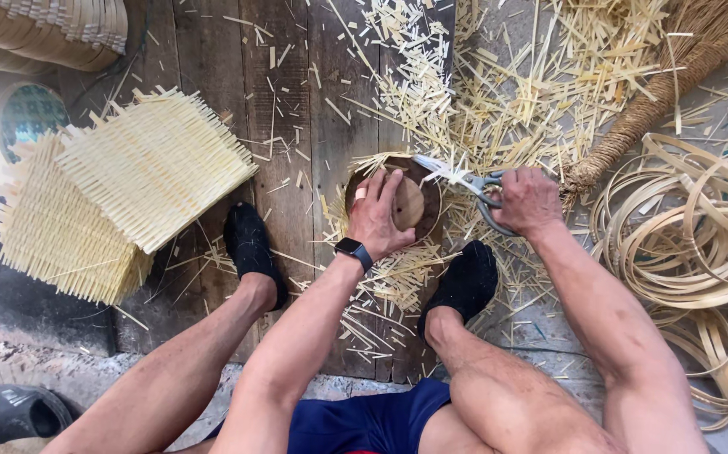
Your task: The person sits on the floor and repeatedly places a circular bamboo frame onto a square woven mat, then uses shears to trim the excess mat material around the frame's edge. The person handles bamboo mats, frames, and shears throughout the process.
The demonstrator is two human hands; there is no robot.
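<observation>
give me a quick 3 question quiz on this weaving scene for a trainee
1. True or false: the right hand holds scissors.
2. What does the left hand press on? A) round wooden block B) broom C) sandal
3. Fill in: the stack of woven bamboo mats lies to the person's ____.

Key
1. True; its grip is through the handles.
2. A, the round wooden block, with a woven piece around it.
3. Left; the coiled bamboo strips lie on the right.
</observation>
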